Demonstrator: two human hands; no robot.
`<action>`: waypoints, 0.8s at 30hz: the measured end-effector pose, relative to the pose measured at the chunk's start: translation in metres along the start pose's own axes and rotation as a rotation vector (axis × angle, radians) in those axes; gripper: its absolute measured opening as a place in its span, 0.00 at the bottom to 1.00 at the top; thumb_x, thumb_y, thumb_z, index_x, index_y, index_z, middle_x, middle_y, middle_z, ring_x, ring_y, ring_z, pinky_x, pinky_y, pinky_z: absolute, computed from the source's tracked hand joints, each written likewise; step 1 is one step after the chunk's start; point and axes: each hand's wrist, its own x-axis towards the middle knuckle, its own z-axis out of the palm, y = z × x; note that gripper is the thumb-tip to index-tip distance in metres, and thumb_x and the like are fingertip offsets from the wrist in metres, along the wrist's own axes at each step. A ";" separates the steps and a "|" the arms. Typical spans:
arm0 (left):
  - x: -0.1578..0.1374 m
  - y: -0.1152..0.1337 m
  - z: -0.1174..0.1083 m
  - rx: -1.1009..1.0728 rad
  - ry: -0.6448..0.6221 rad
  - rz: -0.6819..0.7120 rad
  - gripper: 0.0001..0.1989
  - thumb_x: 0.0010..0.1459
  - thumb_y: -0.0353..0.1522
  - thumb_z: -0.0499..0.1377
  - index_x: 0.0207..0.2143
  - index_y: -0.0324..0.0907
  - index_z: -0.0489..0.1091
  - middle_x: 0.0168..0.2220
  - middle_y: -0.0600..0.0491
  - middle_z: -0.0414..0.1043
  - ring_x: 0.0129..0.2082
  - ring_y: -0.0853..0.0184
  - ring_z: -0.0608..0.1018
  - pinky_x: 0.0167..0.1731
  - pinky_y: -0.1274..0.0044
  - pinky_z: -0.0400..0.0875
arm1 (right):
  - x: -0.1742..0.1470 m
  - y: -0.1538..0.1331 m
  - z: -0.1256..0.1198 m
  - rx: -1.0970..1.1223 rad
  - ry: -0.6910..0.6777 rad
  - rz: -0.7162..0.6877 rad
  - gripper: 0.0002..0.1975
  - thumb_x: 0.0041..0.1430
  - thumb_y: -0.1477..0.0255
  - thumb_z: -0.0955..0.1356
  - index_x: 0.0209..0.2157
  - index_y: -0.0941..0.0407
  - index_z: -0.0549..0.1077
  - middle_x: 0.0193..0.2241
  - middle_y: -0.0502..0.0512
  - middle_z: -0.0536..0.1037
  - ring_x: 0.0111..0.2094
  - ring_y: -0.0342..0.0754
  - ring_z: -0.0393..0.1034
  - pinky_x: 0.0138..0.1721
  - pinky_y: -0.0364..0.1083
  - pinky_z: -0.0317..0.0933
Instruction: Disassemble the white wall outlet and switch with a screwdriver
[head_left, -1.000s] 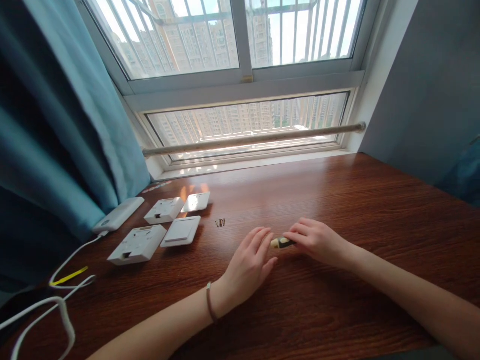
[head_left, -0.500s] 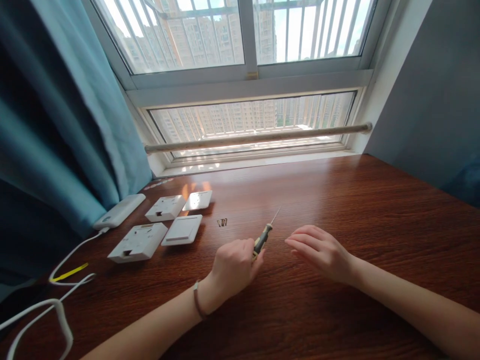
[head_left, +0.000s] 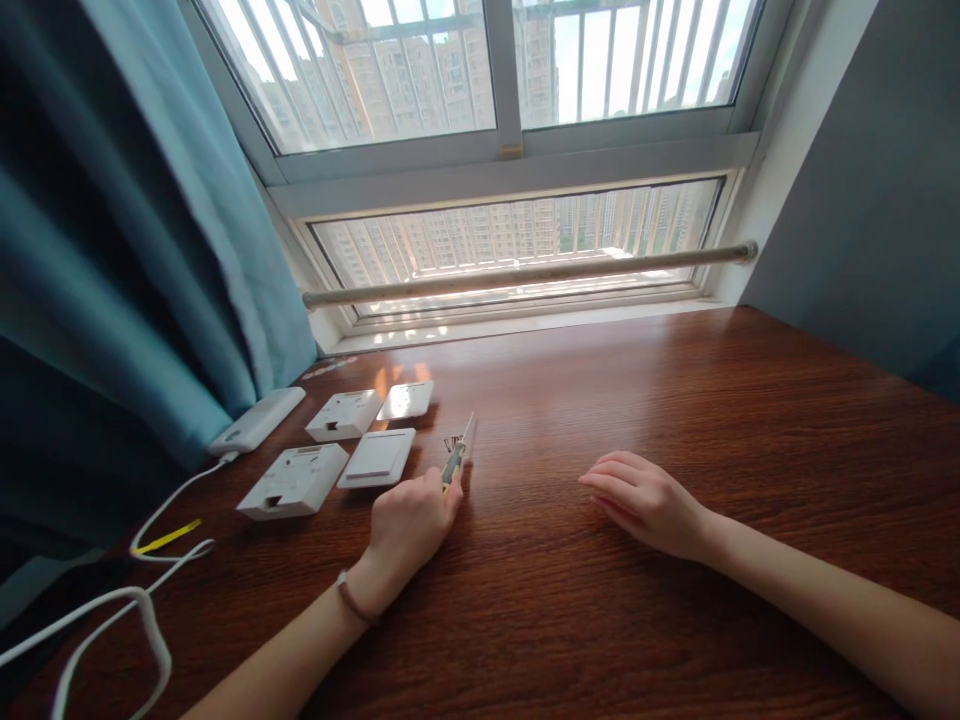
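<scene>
My left hand [head_left: 412, 515] is closed round the handle of a screwdriver [head_left: 454, 464], whose thin shaft points away toward the window. Just behind the screwdriver lie several small screws [head_left: 451, 443], partly covered by it. To the left of this hand are two white switch panels [head_left: 376, 458] and two white square boxes [head_left: 294, 482] on the wooden table [head_left: 540, 620]. My right hand [head_left: 649, 500] rests on its side at the table, fingers stretched out together, with nothing in it.
A white power strip [head_left: 257, 420] with a white cable [head_left: 176, 490] lies at the left by the blue curtain [head_left: 172, 230]. Near the cable is a yellow strip [head_left: 171, 536]. Along the far side runs a window with a horizontal rail [head_left: 525, 277].
My left hand has moved left with the screwdriver, bringing it beside the small screws. My right hand stays nearly where it was. The view has shifted slightly.
</scene>
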 end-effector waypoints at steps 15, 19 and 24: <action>0.005 0.001 0.002 -0.035 -0.043 -0.008 0.26 0.61 0.44 0.41 0.26 0.38 0.70 0.22 0.43 0.73 0.24 0.57 0.76 0.20 0.78 0.53 | 0.001 0.001 0.000 0.008 -0.030 0.023 0.11 0.59 0.77 0.62 0.43 0.57 0.69 0.33 0.58 0.76 0.38 0.49 0.69 0.39 0.50 0.66; 0.005 -0.001 0.002 -0.065 -0.060 0.030 0.27 0.61 0.45 0.41 0.24 0.38 0.70 0.23 0.44 0.74 0.24 0.58 0.76 0.20 0.77 0.51 | 0.001 0.002 0.000 0.016 -0.045 0.027 0.11 0.59 0.77 0.62 0.43 0.57 0.69 0.33 0.58 0.76 0.37 0.49 0.69 0.39 0.50 0.65; 0.005 -0.001 -0.001 -0.071 -0.078 0.022 0.29 0.60 0.48 0.41 0.23 0.38 0.70 0.22 0.44 0.74 0.24 0.59 0.76 0.21 0.77 0.51 | 0.001 0.001 0.002 0.028 -0.056 0.023 0.10 0.59 0.77 0.62 0.41 0.57 0.70 0.32 0.57 0.75 0.36 0.48 0.69 0.38 0.49 0.65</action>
